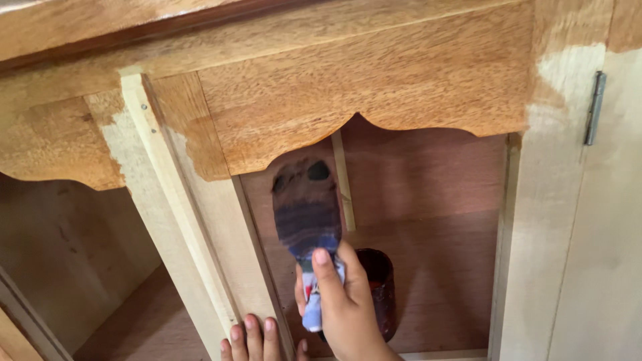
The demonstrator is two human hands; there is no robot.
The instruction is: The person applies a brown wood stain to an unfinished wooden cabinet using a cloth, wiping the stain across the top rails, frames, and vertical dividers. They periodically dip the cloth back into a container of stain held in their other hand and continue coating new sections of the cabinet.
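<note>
Fingers (326,267) of the right hand (344,304) are curled tight around the handle of a flat paintbrush (307,220), the forefinger laid straight along the handle's front. The handle, wrapped in pale blue and white material, sticks out below the fist in the lower middle of the frame. The brush's broad bristles, soaked dark brown, point up and lie against the reddish plywood back panel (428,200) inside the cabinet, their tip just under the scalloped wooden apron (374,80). Behind the right hand, partly hidden by it, stands a small dark red container (380,281) with stain inside; whether it rests on the cabinet floor cannot be told.

Only the fingertips of the left hand (253,337) show at the bottom edge, just left of the right hand. They lie flat and spread on the pale upright stile (200,227) that divides the two cabinet openings, gripping nothing.

The apron across the upper middle of the frame is coated a warm glossy brown, and the same colour covers the rail (60,140) at the upper left. The stile and the wide board (542,220) at the right of the opening are mostly bare, pale wood, with ragged stain edges near their tops. At the upper right, a grey metal hinge (594,107) sits on the seam beside an unstained door (612,234). The left opening (73,267) shows plain brownish plywood inside.
</note>
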